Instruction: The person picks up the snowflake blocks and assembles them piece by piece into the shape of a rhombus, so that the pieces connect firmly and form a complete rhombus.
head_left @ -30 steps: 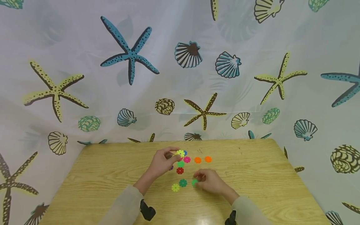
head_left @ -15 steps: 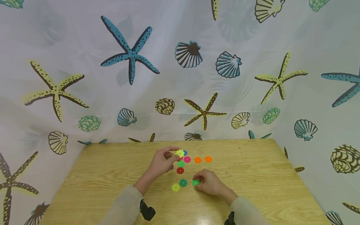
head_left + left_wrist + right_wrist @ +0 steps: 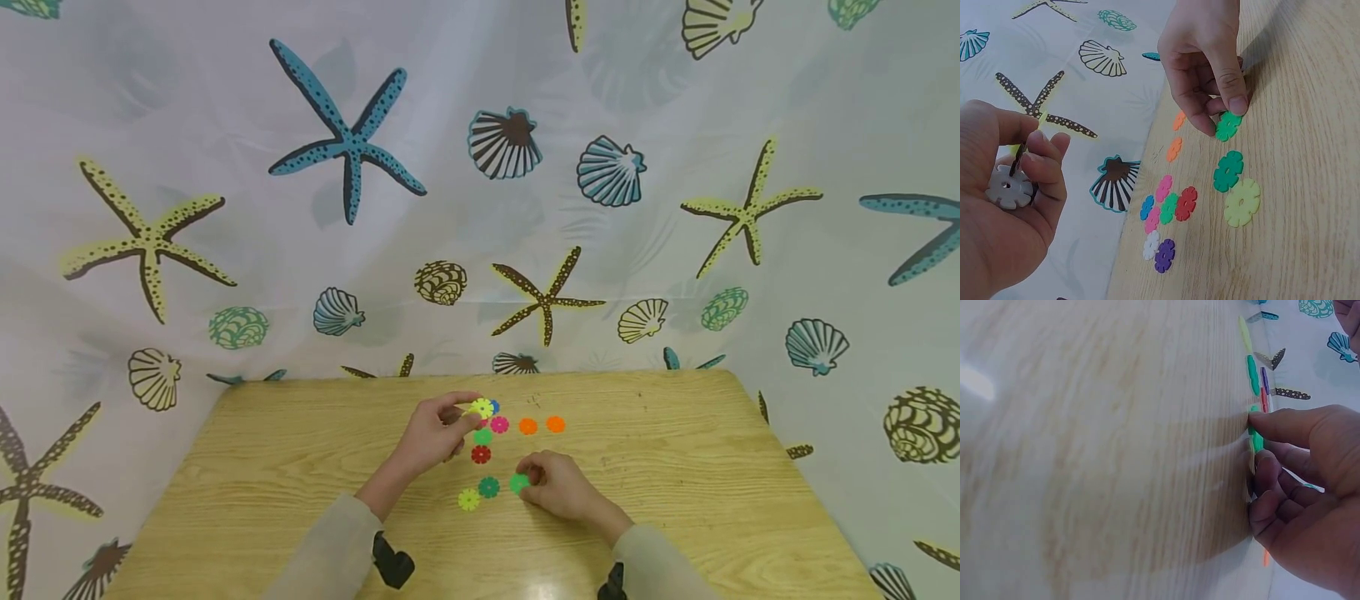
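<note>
In the head view my left hand [image 3: 435, 433] is raised above the far middle of the table, pinching a yellow notched plastic disc [image 3: 482, 407] between thumb and forefinger. The left wrist view shows this disc edge-on, with a pale grey disc [image 3: 1009, 187] and a black disc [image 3: 1019, 159] tucked among the curled fingers. My right hand [image 3: 561, 486] is low at the tabletop and pinches a light green disc [image 3: 519, 484] by its edge. Just left of it lie a dark green disc [image 3: 489, 487] and a yellow-green disc [image 3: 468, 500], both flat.
Beyond the hands, a red disc [image 3: 481, 454], another green disc [image 3: 483, 436], a pink disc [image 3: 499, 425] and two orange discs [image 3: 528, 426] lie on the wooden table [image 3: 675, 483]. White [image 3: 1151, 245] and purple discs [image 3: 1164, 256] show in the left wrist view. A patterned curtain [image 3: 480, 217] surrounds the table.
The light green disc has shifted slightly in my right fingers and shows more of its face. My left fingers now cover the purple disc in the head view; the yellow disc stays put.
</note>
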A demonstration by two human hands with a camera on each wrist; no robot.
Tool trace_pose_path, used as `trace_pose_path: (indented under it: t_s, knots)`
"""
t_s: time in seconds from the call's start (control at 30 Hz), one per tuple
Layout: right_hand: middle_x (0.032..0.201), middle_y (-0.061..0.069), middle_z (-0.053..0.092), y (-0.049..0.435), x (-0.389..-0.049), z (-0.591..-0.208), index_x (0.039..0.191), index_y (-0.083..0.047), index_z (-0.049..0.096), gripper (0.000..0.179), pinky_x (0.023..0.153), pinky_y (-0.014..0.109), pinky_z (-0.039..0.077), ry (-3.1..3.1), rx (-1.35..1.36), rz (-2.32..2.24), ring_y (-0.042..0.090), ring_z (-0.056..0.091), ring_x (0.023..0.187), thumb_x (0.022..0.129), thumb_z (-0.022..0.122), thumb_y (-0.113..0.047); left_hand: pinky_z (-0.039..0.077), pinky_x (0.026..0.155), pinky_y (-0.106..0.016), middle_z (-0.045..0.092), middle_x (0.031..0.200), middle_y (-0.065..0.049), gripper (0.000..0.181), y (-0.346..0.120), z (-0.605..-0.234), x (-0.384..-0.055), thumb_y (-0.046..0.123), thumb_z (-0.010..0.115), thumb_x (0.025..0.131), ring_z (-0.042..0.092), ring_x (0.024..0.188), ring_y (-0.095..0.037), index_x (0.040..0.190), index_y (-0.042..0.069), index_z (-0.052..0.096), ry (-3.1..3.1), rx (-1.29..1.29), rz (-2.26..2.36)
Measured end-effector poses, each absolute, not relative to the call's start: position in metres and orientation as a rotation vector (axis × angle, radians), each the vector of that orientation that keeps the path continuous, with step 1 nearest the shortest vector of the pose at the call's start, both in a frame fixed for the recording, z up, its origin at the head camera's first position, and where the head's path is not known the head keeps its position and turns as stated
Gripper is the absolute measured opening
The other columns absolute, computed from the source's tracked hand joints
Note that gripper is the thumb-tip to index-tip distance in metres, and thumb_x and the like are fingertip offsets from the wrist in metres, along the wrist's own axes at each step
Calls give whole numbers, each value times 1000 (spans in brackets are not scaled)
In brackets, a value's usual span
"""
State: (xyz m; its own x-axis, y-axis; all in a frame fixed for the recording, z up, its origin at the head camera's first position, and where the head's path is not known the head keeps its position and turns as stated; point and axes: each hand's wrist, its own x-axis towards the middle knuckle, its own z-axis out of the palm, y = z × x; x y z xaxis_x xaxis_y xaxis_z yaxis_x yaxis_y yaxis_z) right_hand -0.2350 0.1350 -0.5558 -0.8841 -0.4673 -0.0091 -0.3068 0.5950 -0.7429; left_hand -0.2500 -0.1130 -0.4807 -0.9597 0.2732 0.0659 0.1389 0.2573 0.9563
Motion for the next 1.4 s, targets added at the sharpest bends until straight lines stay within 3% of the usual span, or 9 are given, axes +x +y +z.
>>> trace_pose_path:
  t_s: [0.4,0.77,1.17,1.4]
  knots:
    - [93,9,64,134,-237,-554,108,-3,67,25,72,24,46,2646,-646,-1179,16,54,83,87,81,-2,40,49,-27,65,74,-1,39,-114,-481,-252,16,67,105,44,49,-10,142,2,63,2411,425,1791]
    - [92,4,67,138,-239,-550,104,-3,70,13,73,23,49,2640,-601,-1247,13,58,84,92,75,-1,43,48,-26,74,85,-7,41,-116,-482,-253,17,68,104,47,48,-11,142,3,63,2408,468,1806]
    - [97,6,71,138,-249,-524,105,-5,71,6,65,22,48,2681,-620,-1356,8,56,71,99,69,-4,44,48,-27,78,93,-13,41,-115,-480,-252,17,70,103,48,48,-12,142,4,63,2402,440,1817]
    - [97,8,72,133,-254,-507,107,-6,71,9,60,21,49,2667,-603,-1456,9,57,67,98,72,-5,44,48,-27,78,91,-12,41,-115,-479,-251,17,70,103,48,48,-11,142,4,63,2389,430,1833]
